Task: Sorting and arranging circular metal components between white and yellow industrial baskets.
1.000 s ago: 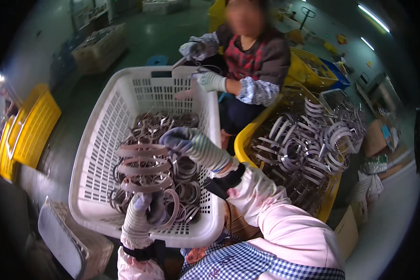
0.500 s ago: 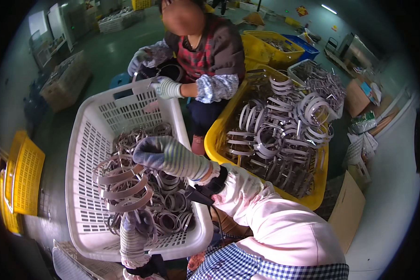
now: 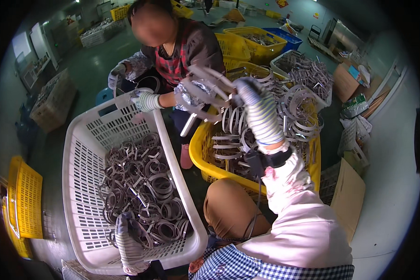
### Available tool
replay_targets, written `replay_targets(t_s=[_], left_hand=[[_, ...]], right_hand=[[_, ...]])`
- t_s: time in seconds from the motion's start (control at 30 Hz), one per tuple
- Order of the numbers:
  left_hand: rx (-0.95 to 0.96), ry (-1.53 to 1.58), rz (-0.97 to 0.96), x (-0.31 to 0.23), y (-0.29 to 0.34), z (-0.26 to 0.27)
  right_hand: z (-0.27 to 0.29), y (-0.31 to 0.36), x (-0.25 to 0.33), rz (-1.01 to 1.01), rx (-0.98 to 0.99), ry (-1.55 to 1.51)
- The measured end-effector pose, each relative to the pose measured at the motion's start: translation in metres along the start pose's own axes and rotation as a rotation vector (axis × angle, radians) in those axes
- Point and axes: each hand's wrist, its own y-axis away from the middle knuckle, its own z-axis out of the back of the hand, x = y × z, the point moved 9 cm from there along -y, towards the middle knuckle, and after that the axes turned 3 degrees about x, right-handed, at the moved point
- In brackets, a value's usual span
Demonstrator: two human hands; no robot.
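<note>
My right hand, in a striped knit glove, is closed on a few metal hose clamps that hang fanned out to its left. They are blurred and held above the near-left edge of a yellow basket. That basket holds a heap of similar round clamps. My left hand, gloved too, is low in a white basket beside a pile of loose clamps. Its fingers look stretched out and apart, with the tips partly lost among the clamps.
Across from me a co-worker sits with gloved hands by the white basket's far rim, holding a clamp. Behind stand more yellow baskets and a blue one. Cardboard leans at right; stacked yellow baskets stand at left.
My right hand has swung right and away from the white basket with the clamps, toward the yellow basket. My left hand stays in the white basket, no longer beneath those clamps.
</note>
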Motion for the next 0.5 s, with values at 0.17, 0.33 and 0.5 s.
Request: replay_targets(t_s=[0.17,0.33,0.5], left_hand=[[-0.013,-0.033,0.023,0.000,0.002,-0.011],[0.007,-0.039,0.021,0.001,-0.003,-0.011],[0.061,0.030,0.007,0.007,-0.009,0.002]], right_hand=[[0.040,-0.001,0.016,-0.046,-0.007,0.181],[0.047,0.009,-0.011,-0.202,0.225,0.508],[0.055,0.020,-0.044,-0.277,0.500,0.773]])
